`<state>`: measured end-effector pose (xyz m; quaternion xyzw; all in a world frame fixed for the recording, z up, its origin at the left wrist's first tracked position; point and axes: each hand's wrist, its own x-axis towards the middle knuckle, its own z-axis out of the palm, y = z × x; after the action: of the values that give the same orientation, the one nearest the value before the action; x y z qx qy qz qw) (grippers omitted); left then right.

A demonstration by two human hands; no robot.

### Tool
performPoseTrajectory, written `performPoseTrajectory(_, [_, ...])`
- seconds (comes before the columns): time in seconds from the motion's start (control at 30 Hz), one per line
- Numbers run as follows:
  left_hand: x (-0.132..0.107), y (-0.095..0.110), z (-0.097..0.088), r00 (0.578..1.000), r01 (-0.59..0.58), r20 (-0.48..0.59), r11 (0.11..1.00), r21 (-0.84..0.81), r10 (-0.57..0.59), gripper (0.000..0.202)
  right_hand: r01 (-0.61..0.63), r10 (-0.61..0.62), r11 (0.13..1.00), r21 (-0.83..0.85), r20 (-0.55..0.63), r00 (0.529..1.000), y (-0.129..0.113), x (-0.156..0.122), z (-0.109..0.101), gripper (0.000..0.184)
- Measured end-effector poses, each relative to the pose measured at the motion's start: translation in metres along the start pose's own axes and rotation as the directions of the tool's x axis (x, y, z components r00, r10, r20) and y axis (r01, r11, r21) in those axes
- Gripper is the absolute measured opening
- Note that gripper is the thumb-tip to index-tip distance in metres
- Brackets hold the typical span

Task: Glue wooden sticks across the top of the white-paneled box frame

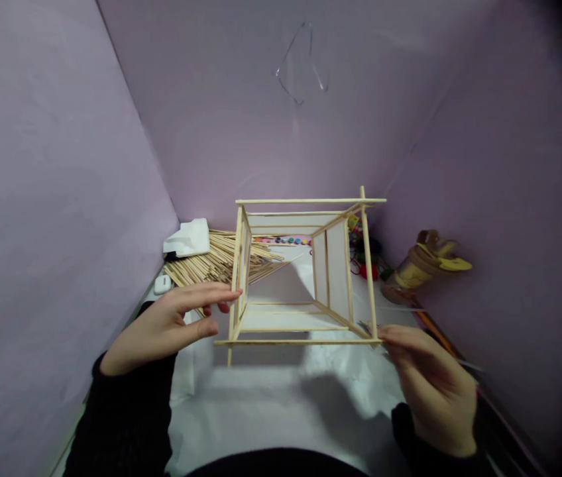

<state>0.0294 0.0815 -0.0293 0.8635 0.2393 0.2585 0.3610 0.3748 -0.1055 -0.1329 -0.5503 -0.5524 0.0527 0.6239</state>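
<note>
The person is working in a narrow corner, where pale lilac walls (pixel 62 199) are closing in on the left, at the back and on the right, and a white sheet (pixel 261 397) is covering the work surface under the hands. At the far left of the surface a heap of thin wooden sticks (pixel 211 262) is lying, with a white crumpled lump (pixel 187 238) resting on its left end and a small white object (pixel 162 284) just beside it. At the back, a row of small coloured dots (pixel 281 240) is showing, too small to tell what they are. On the right, near the wall, a brown and yellow roll-like object (pixel 425 265) is lying, and some small red and green things (pixel 368 265) are sitting between it and the frame. A box-shaped stick frame (pixel 305 271) with pale paper panels is being held up above the sheet, between the two hands, its open side facing the camera. The left hand (pixel 171 324) is grasping the frame's left upright stick, thumb and fingers pinching it. The right hand (pixel 433 384) is gripping the near right corner of the frame with its fingertips
</note>
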Motion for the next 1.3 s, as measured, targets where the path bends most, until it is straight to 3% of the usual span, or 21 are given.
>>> performPoseTrajectory(0.43, [-0.0035, -0.0028, -0.0061, 0.995, -0.046, 0.090, 0.998, 0.039, 0.042, 0.059, -0.013, 0.013, 1.000, -0.010, -0.022, 1.000, 0.0007, 0.0012, 0.0017, 0.024])
performPoseTrajectory(0.97, [-0.0018, 0.0031, -0.0052, 0.997, -0.017, 0.071, 0.999, 0.028, 0.015, 0.057, -0.033, 0.032, 0.999, -0.023, -0.064, 0.997, 0.0017, 0.0023, 0.0040, 0.019])
performPoseTrajectory(1.3, [-0.0021, 0.0026, -0.0052, 0.997, -0.026, 0.071, 1.000, 0.013, 0.025, 0.057, -0.019, 0.018, 0.999, -0.035, -0.032, 0.999, -0.0014, 0.0035, 0.0028, 0.021])
